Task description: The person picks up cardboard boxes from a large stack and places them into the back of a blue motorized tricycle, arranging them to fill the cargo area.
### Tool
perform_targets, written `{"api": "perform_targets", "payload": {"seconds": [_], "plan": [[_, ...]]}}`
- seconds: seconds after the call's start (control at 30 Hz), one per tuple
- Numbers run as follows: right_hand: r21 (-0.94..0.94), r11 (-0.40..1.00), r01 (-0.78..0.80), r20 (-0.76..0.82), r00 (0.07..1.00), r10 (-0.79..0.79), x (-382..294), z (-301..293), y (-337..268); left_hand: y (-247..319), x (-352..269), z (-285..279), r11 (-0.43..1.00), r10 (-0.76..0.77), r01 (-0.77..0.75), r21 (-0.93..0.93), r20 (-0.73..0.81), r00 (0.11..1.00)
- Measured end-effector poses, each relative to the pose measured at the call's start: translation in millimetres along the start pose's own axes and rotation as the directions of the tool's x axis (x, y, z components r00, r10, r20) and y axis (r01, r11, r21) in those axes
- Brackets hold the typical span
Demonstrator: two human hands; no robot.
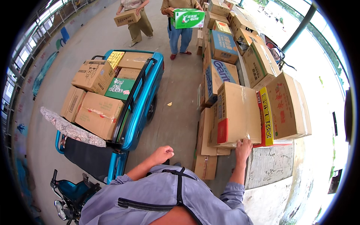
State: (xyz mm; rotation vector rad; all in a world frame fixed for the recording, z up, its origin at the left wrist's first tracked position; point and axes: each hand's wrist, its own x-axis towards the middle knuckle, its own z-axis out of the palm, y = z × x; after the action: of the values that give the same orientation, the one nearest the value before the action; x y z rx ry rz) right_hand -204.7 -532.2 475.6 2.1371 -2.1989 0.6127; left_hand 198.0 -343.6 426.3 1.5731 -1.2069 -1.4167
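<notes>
My right hand (244, 144) rests with its fingertips on the lower near edge of a large cardboard box (239, 112) at the right. Beside that box stands a red and yellow printed carton (265, 115), and past it a taller cardboard box (289, 107). My left hand (163, 154) hovers in front of my body, its fingers curled, with nothing seen in it. To the left of it stands a blue cargo tricycle (130, 121), its bed loaded with cardboard boxes (98, 112) and a green carton (120, 88).
Two people stand ahead, one with a brown box (127, 18), the other with a green and white carton (188, 18). Stacked boxes (224, 46) line the right side along a concrete ledge (270, 163). The tricycle's handlebar (54, 178) juts out at lower left.
</notes>
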Motion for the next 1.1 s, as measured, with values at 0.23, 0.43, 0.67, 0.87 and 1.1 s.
{"api": "perform_targets", "payload": {"seconds": [0.23,0.43,0.67,0.87,1.1], "plan": [[-0.062,0.995,-0.072,0.018,0.997,0.073,-0.2,-1.4,-7.9,3.3,37.4,-27.4,0.999,0.035,-0.038,0.032,0.066,0.997],[-0.111,0.984,-0.141,0.02,0.989,0.144,4.7,3.0,-14.7,3.0,54.2,-53.2,0.998,0.058,-0.06,0.028,0.085,0.995],[-0.132,0.975,-0.179,0.022,0.983,0.183,5.7,2.9,-19.3,0.8,71.8,-59.4,0.998,0.06,-0.062,0.01,0.134,0.989],[-0.135,0.975,-0.175,0.017,0.984,0.179,6.4,0.9,-27.7,-1.5,86.9,-55.8,0.999,0.032,-0.028,-0.025,0.191,0.981],[-0.113,0.969,-0.22,0.035,0.974,0.225,17.6,-8.7,-27.2,29.3,110.4,-38.2,1.0,0.012,-0.011,-0.006,0.198,0.98]]}}
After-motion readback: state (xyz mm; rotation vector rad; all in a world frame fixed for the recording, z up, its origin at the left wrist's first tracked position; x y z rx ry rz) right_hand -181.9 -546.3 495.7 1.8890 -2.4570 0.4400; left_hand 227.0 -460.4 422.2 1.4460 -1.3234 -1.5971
